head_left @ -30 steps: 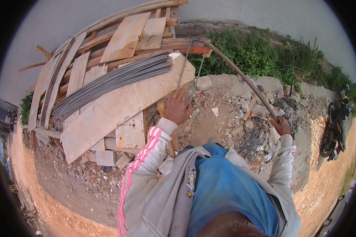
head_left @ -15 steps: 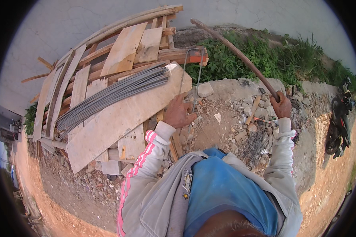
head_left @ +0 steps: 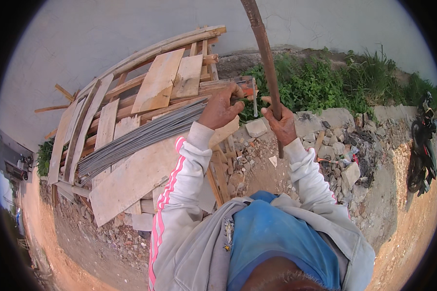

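my right hand (head_left: pixel 280 124) is closed round a long brown pipe (head_left: pixel 265 51), while my left hand (head_left: pixel 220 109) curls, and i cannot tell whether it grips the thin bent rod (head_left: pixel 255 100) just to its right, a bundle of grey rods (head_left: pixel 143 139) lying left of it on a pale board (head_left: pixel 131 186).

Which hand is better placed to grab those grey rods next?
Left, probably: the left hand looks close to the ends of the grey rods, while the right hand is farther off and holding the brown bar.
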Action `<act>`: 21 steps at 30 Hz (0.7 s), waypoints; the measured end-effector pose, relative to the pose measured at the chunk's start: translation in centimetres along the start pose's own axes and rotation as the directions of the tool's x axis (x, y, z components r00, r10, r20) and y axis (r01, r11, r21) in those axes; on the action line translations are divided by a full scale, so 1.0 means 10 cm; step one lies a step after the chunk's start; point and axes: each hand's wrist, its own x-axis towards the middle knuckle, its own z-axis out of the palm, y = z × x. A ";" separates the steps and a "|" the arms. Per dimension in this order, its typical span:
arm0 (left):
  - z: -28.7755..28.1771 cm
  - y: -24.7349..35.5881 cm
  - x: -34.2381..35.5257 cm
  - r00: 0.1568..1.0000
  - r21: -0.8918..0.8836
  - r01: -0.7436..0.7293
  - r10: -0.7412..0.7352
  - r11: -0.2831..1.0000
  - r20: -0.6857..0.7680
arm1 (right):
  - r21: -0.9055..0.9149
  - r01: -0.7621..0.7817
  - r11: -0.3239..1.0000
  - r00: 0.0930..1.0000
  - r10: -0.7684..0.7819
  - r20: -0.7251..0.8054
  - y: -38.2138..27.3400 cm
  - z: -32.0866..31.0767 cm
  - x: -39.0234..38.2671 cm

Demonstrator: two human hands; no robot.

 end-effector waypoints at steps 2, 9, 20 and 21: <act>-0.03 0.09 0.21 1.000 0.017 0.028 -0.028 0.999 -0.005 | 0.053 0.005 0.999 0.999 -0.007 0.032 -0.13 0.01 0.19; -0.18 -0.20 0.94 0.982 0.133 -0.015 0.040 0.991 -0.186 | -0.113 0.098 0.989 0.995 -0.094 0.038 -0.51 -0.01 1.26; -0.02 -0.55 1.76 0.817 0.237 0.147 0.017 0.960 -0.577 | -0.162 0.096 0.982 0.974 -0.060 0.216 -0.56 -0.17 2.90; -0.02 -0.61 1.83 0.792 0.211 0.161 0.001 0.964 -0.610 | -0.131 0.111 0.985 0.966 -0.075 0.248 -0.51 -0.15 3.04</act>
